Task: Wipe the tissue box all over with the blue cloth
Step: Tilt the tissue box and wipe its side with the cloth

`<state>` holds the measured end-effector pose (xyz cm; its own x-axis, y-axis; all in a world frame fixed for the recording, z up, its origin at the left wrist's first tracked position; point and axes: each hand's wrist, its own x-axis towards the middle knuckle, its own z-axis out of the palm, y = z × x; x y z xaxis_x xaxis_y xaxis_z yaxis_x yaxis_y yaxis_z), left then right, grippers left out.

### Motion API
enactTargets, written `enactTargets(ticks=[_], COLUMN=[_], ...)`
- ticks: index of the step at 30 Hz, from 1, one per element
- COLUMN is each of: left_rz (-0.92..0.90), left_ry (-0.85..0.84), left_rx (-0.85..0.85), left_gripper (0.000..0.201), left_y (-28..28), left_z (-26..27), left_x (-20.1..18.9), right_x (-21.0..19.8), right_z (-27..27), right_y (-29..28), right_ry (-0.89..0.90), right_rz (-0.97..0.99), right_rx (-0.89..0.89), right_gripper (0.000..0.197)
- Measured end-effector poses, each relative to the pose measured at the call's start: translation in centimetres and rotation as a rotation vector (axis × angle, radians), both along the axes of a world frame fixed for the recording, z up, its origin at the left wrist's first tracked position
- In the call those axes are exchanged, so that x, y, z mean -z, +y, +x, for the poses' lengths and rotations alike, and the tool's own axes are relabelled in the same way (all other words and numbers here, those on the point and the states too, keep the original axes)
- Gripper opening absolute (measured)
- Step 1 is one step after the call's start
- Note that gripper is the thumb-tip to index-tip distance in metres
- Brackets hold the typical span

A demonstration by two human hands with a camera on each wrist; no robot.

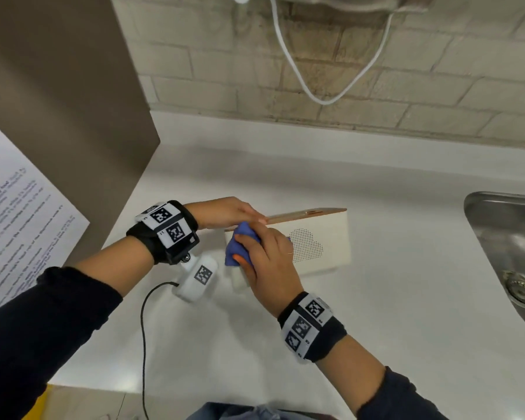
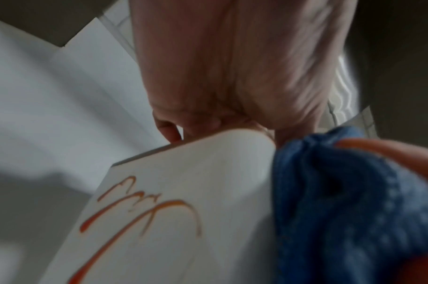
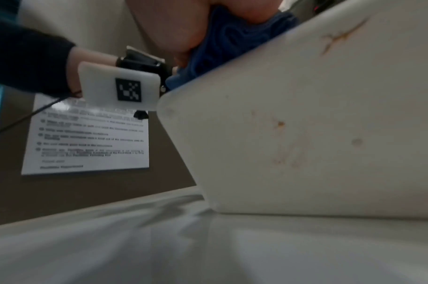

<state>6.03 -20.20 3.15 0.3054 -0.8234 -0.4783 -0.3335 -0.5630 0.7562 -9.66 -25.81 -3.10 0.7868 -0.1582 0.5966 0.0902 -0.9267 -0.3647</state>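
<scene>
One tissue box [image 1: 319, 241], cream with a wooden lid, is being kept on the white counter [image 1: 376, 298], left of the sink [image 1: 509, 253]; its left end is being gripped by the left hand [image 1: 225, 212], and the bunched blue cloth [image 1: 240, 244] is being clutched and pressed against that end by the right hand [image 1: 270, 262]

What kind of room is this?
Probably a kitchen or shared pantry. There is a metal sink set into a white counter, a tiled wall behind it, and a printed notice stuck to a cabinet.
</scene>
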Motion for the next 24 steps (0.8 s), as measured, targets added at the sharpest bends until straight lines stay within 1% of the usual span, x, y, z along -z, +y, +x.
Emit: enactTargets(ticks=[2,4,6,10,12,15,18,21,23,24], left_rz=[-0.004,-0.008,-0.012,-0.007,-0.013,-0.015,-0.012,-0.015,0.001,0.015], left_ry=[0.002,-0.025,-0.053,-0.108,-0.136,-0.164,-0.191,-0.203,-0.244,-0.269], left_rx=[-0.011,0.004,0.018,0.042,0.055,0.061,0.059,0.069,0.067,0.059], left_gripper=[0.029,0.021,0.020,0.027,0.025,0.030,0.027,0.016,0.016,0.019], left_y=[-0.2,-0.5,-0.7,-0.7,-0.7,-0.7,-0.4,-0.3,-0.2,0.0], left_z=[0.1,0.2,0.4,0.7,0.6,0.3,0.1,-0.3,-0.2,0.0], left_x=[-0.3,-0.5,-0.6,-0.4,-0.5,-0.4,-0.3,-0.5,-0.3,-0.1], right_x=[0.0,-0.1,-0.2,-0.6,-0.6,-0.2,-0.1,-0.3,-0.6,-0.9], right_z=[0.5,1.0,1.5,1.7,1.1,-0.2,-1.7,-3.2,-4.4,-5.1], right_y=[0.0,-0.4,-0.6,-1.2,-1.3,-1.5,-2.1,-2.7,-3.3,-3.8], right_ry=[-0.009,-0.011,0.024,0.077,0.091,0.157,0.219,0.326,0.381,0.376], right_rz=[-0.033,-0.053,-0.067,-0.078,-0.087,-0.081,-0.086,-0.126,-0.165,-0.156], right_rx=[-0.010,-0.030,-0.044,-0.124,-0.179,-0.246,-0.350,-0.415,-0.427,-0.398], right_gripper=[0.044,0.048,0.043,0.021,0.017,0.019,0.013,0.022,0.028,0.031])
